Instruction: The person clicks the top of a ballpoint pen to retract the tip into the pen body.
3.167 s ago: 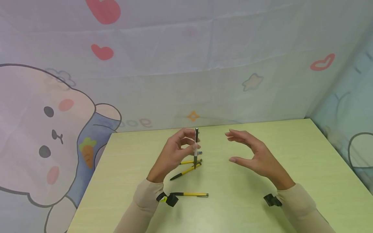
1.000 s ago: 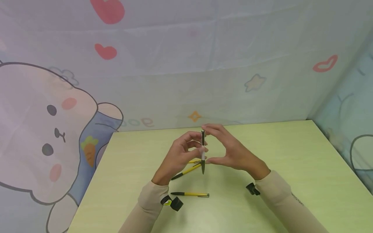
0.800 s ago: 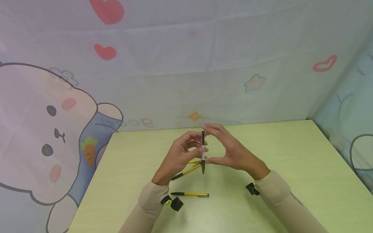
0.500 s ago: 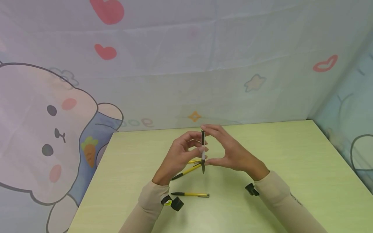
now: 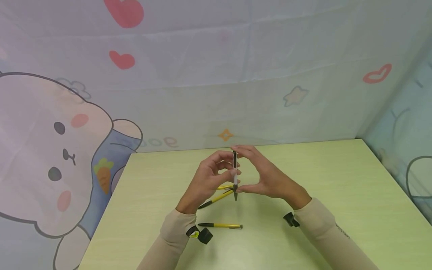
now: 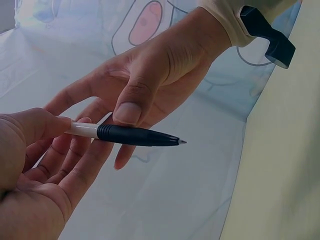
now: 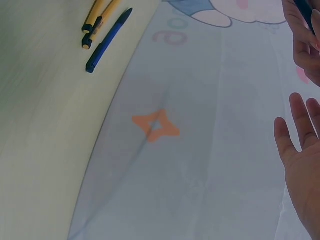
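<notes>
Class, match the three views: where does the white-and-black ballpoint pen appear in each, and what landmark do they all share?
Head: the white-and-black ballpoint pen stands nearly upright, below and slightly right of centre.
Left wrist: the pen lies almost level, left of centre, its tip pointing right.
Right wrist: top-right corner, only a dark part showing, cut off by the frame.
Shared landmark: the left hand holding it.

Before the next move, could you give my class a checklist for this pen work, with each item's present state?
1. Left hand grips the white-and-black pen: ok.
2. That pen upright in the head view: ok.
3. Writing tip showing: ok.
4. Right hand touching the pen: cannot tell; it is very close.
5. Yellow pens on the table: ok.
6. Blue pen visible in the head view: not ok.
</notes>
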`<act>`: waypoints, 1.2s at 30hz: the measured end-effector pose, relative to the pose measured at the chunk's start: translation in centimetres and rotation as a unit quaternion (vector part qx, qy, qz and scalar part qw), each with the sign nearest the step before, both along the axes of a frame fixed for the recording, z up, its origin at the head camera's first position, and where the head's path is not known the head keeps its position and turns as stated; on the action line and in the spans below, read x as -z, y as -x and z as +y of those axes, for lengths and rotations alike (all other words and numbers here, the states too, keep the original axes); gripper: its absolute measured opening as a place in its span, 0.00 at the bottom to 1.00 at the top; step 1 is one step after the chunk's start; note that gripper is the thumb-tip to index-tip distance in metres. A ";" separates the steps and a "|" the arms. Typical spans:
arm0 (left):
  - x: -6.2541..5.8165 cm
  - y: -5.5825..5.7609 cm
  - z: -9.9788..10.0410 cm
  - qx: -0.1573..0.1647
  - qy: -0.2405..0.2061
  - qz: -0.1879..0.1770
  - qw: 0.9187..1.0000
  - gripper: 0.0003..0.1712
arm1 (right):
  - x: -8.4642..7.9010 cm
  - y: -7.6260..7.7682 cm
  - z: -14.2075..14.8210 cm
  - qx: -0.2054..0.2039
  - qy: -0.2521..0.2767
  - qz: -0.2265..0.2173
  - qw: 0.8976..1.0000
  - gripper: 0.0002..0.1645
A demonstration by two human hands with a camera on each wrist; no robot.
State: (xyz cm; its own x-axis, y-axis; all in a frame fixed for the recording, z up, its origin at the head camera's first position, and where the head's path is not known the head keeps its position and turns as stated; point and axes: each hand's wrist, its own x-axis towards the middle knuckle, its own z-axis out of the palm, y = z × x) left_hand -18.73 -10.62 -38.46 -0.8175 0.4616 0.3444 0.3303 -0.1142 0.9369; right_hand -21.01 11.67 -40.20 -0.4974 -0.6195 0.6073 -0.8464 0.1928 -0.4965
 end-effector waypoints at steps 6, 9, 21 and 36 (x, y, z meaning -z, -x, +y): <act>-0.1 -0.1 0.0 -0.002 0.005 0.010 1.000 0.18 | 0.1 0.1 0.0 -0.009 0.005 -0.001 1.000 0.64; -0.1 -0.1 0.0 -0.003 0.006 0.013 1.000 0.18 | 0.1 0.1 0.0 -0.010 0.005 -0.003 1.000 0.64; -0.2 -0.3 -0.1 -0.014 0.019 0.017 1.000 0.17 | -0.2 0.0 -0.2 -0.013 0.012 -0.016 1.000 0.62; -0.1 -0.1 -0.1 -0.013 0.021 0.019 1.000 0.18 | 0.0 0.2 0.1 -0.008 0.009 -0.011 1.000 0.61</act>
State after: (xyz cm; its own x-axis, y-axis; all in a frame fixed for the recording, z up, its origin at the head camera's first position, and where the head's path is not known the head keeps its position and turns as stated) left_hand -18.68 -10.71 -38.35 -0.8162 0.4549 0.3561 0.3678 -0.0662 0.9276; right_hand -21.20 11.78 -40.17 -0.5018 -0.6164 0.6069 -0.8376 0.1711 -0.5188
